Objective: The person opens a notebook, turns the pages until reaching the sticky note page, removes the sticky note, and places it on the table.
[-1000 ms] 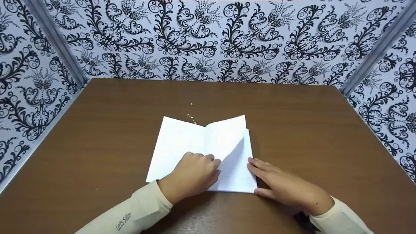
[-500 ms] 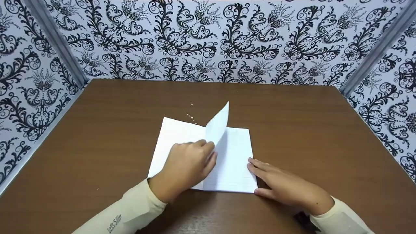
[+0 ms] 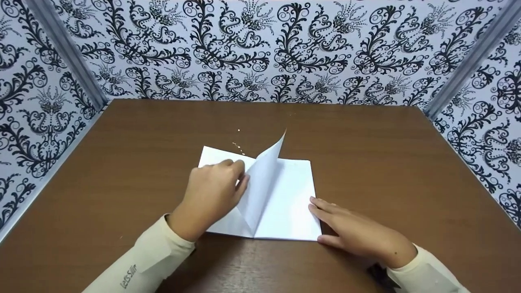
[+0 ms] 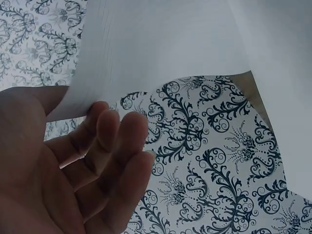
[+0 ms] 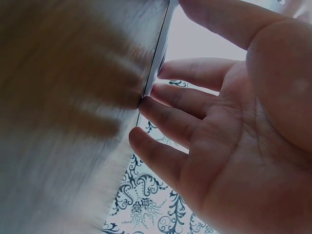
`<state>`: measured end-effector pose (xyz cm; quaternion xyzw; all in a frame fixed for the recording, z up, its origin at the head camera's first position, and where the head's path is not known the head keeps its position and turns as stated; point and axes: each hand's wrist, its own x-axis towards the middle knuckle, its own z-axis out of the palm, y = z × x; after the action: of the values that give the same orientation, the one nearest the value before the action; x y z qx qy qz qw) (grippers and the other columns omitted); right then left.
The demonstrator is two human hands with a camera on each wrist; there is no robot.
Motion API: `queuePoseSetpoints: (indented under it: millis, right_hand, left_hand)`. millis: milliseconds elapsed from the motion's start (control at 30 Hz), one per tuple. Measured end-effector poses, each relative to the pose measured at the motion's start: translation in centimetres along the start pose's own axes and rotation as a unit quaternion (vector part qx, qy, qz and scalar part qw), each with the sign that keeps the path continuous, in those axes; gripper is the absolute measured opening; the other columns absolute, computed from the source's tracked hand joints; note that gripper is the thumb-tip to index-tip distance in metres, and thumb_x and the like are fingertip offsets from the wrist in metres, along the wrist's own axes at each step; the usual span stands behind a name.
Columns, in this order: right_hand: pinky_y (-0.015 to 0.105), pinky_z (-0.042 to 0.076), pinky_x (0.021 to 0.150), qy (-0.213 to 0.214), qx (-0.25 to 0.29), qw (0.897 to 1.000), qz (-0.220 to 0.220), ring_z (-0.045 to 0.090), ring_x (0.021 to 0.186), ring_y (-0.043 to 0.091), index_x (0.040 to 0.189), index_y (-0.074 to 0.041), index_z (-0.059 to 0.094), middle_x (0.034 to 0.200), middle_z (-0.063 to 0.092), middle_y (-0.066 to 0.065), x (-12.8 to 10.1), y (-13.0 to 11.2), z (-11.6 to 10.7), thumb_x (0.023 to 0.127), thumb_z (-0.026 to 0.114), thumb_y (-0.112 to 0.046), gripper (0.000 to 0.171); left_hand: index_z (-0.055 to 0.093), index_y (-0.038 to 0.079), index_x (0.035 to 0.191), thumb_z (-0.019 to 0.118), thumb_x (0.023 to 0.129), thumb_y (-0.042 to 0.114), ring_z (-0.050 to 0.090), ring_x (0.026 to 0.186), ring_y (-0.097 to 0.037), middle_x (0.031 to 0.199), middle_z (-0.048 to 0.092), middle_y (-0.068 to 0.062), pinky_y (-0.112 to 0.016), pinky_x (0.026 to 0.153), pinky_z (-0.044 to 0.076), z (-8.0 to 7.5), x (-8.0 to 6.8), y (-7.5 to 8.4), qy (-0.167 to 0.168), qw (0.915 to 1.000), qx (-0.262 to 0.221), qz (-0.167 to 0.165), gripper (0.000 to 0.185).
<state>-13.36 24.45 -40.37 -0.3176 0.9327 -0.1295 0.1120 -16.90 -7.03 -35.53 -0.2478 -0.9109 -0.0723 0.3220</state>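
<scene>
White notebook (image 3: 285, 203) page (image 3: 260, 183): left hand (image 3: 211, 193) pinches it; flat, open right hand (image 3: 358, 232) should steady the edge.

A brown wooden table (image 3: 366, 162) fills the lower part of the head view, its grain running side to side. A few pale crumbs (image 3: 239, 145) lie on it a little toward 12 o'clock from the middle, with one separate speck (image 3: 238, 130) just beyond them. Walls papered in black scrolls on white (image 3: 260, 49) close the table in at 9, 12 and 3 o'clock. Grey corner strips stand where the walls meet, one at 10 o'clock (image 3: 65, 53) and one at 2 o'clock (image 3: 468, 61). The same wallpaper (image 4: 219, 165) shows in both wrist views.
</scene>
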Motion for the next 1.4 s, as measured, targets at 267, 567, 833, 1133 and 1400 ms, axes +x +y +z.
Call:
queuePoseSetpoints:
  millis: [267,567,833,1133,1400]
  right_hand:
    - [0.057,0.037,0.111,0.002,-0.011,1.000,-0.007,0.039,0.145,0.038,0.152,0.000,0.038,0.160,0.035,0.019,0.1,0.1,0.0,0.099,0.062,-0.036,0.068]
    - [0.058,0.036,0.111,-0.001,0.006,1.000,0.000,0.037,0.145,0.040,0.152,0.001,0.037,0.161,0.033,0.019,0.2,0.1,0.1,0.098,0.062,-0.037,0.070]
    - [0.057,0.036,0.111,0.004,0.002,1.000,-0.005,0.038,0.144,0.040,0.151,0.002,0.038,0.160,0.034,0.021,0.2,0.1,0.1,0.098,0.062,-0.035,0.069]
    - [0.057,0.034,0.112,-0.008,0.017,1.000,0.010,0.035,0.146,0.039,0.152,0.001,0.035,0.161,0.031,0.019,0.2,0.0,0.1,0.098,0.063,-0.035,0.071]
    - [0.057,0.035,0.111,0.000,0.012,1.000,-0.002,0.036,0.146,0.040,0.152,0.001,0.037,0.161,0.032,0.019,0.2,0.1,0.3,0.098,0.062,-0.037,0.070]
  left_hand:
    - [0.058,0.010,0.067,0.079,0.082,0.021,0.061,0.048,-0.029,0.056,0.056,-0.005,-0.043,0.038,0.040,0.5,-0.1,-1.3,-0.046,0.9983,0.025,-0.028,0.027]
    - [0.061,0.007,0.064,0.081,0.078,0.021,0.060,0.048,-0.033,0.055,0.061,-0.011,-0.044,0.039,0.041,1.3,-0.4,-2.7,-0.067,0.9960,0.056,-0.020,0.028]
    - [0.062,0.006,0.060,0.081,0.075,0.018,0.057,0.044,-0.029,0.054,0.061,-0.013,-0.043,0.038,0.041,1.6,-0.7,-3.5,-0.091,0.9921,0.085,-0.012,0.027]
    - [0.058,0.009,0.053,0.071,0.079,0.009,0.028,0.046,-0.012,0.047,0.052,-0.004,-0.032,0.039,0.032,1.5,-0.9,-3.8,-0.198,0.9704,0.138,-0.007,0.029]
    - [0.057,0.007,0.058,0.064,0.080,0.010,0.030,0.047,-0.014,0.050,0.043,-0.001,-0.032,0.041,0.028,1.6,-0.8,-4.2,-0.317,0.9399,0.124,-0.030,0.023]
